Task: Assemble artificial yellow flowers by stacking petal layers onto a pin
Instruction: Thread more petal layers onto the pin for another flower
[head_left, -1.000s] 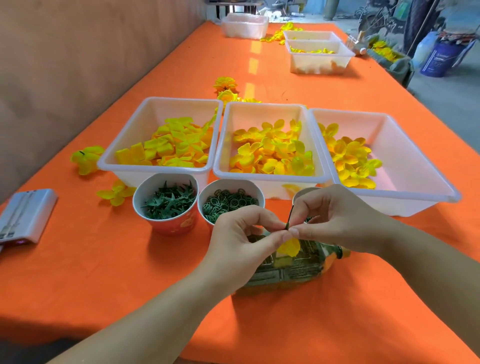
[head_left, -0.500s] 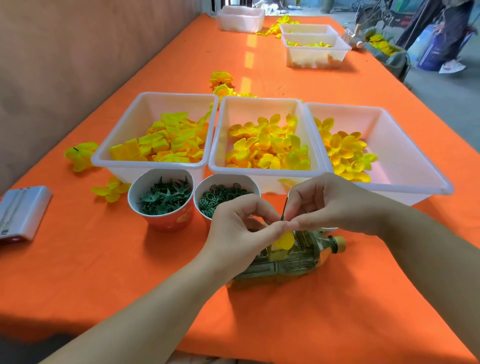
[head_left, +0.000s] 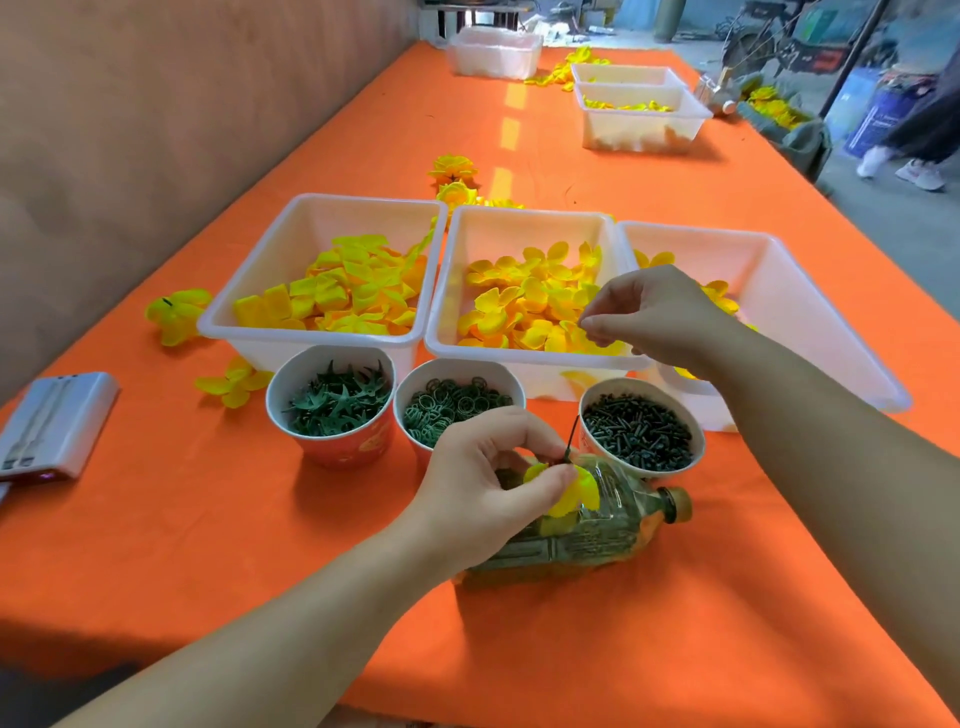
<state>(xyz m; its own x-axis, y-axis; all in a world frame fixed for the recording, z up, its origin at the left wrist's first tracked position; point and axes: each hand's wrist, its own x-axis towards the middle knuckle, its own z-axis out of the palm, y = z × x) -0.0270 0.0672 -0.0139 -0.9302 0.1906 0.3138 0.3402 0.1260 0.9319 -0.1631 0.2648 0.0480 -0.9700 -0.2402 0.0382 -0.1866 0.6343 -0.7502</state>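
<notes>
We see through a single wide-angle camera worn on the head, looking forward and steeply down along the orange table (head_left: 208, 519). Both forearms enter from the bottom edge, the cups and white bins (head_left: 322, 332) close below us. Farther bins and the workshop floor recede toward the top (lines bow at the edges).

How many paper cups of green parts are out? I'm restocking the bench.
3, in a row before the white bins: left cup holds leafy pieces, middle cup rings, right cup pins. None seems hidden.
</notes>
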